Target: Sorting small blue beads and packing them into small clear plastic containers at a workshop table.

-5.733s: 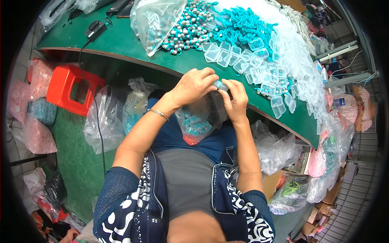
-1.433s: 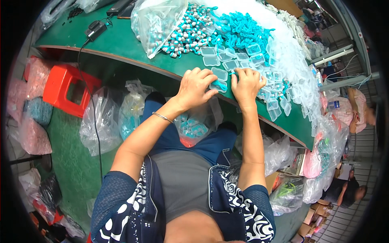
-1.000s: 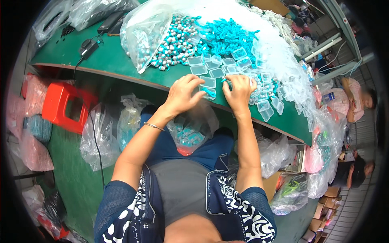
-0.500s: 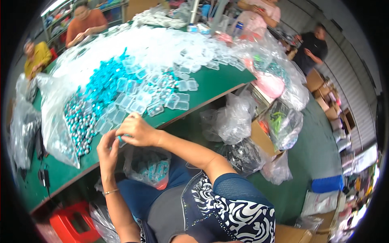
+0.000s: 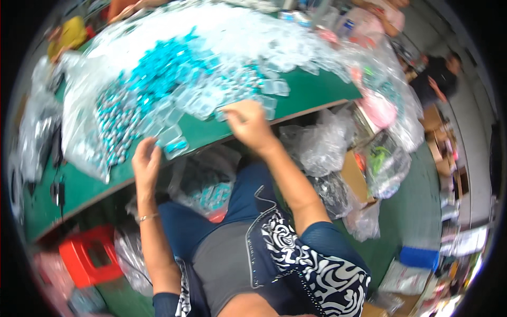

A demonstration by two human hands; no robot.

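Observation:
My left hand [image 5: 146, 160] is at the table's front edge, thumb and fingers slightly apart, with nothing visible between them. Beside it lies an open clear plastic box [image 5: 174, 142] with a bright blue piece inside. My right hand [image 5: 250, 124] is farther right, its fingertips over a cluster of small clear boxes [image 5: 203, 103]; motion blur hides whether they grip anything. Behind the boxes spreads a heap of bright blue pieces [image 5: 166, 61]. At its left is a pile of small blue and silvery pieces [image 5: 116, 119].
Many clear plastic boxes [image 5: 274, 39] cover the back of the green table [image 5: 311, 92]. A plastic bag [image 5: 211, 193] of blue-filled boxes is below the table edge. A red stool [image 5: 90, 256] stands lower left; clear bags [image 5: 322, 142] hang right. Other people are around the table.
My hands were together at a small blue piece; now they are apart. The right has moved right to the clear boxes. A box with a blue piece now shows by my left hand. The view shifted.

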